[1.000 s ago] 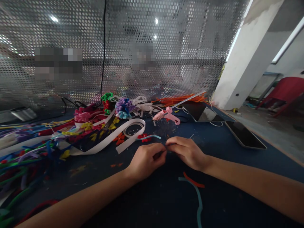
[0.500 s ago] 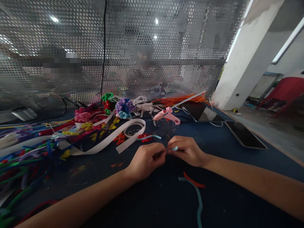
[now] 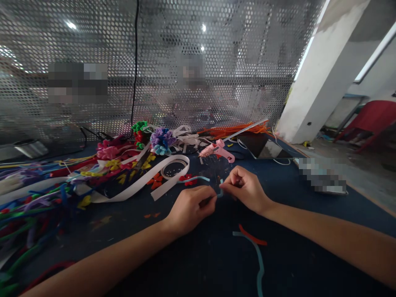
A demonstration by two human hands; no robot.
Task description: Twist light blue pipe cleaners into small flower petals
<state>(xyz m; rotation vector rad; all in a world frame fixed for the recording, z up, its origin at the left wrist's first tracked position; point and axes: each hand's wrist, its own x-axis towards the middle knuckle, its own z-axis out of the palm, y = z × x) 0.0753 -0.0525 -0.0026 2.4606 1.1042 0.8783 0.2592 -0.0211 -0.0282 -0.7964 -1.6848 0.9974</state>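
Note:
Over the dark blue table, my left hand (image 3: 192,209) is closed in a pinch on one end of a short light blue pipe cleaner (image 3: 220,190). The piece sticks out past the fingertips and bends upward. My right hand (image 3: 247,190) pinches at its upturned part with thumb and forefinger, the other fingers curled. Closer to me lie a longer light blue pipe cleaner (image 3: 259,260) and a short orange-red pipe cleaner (image 3: 254,236), touching near their upper ends. Beyond my left hand a red pipe-cleaner flower (image 3: 189,180) lies by another light blue piece (image 3: 202,178).
A pink glue gun (image 3: 218,150) lies beyond my hands. White ribbon (image 3: 133,192) curls across the left, beside heaped coloured pipe cleaners (image 3: 34,214) and a purple-blue flower bunch (image 3: 161,140). A tablet (image 3: 267,147) and a phone (image 3: 321,177) lie right. Perforated metal sheet (image 3: 235,62) stands behind.
My right hand has shifted slightly up and its grip has changed. The short light blue piece now bends upward between my hands. My left hand stays in place.

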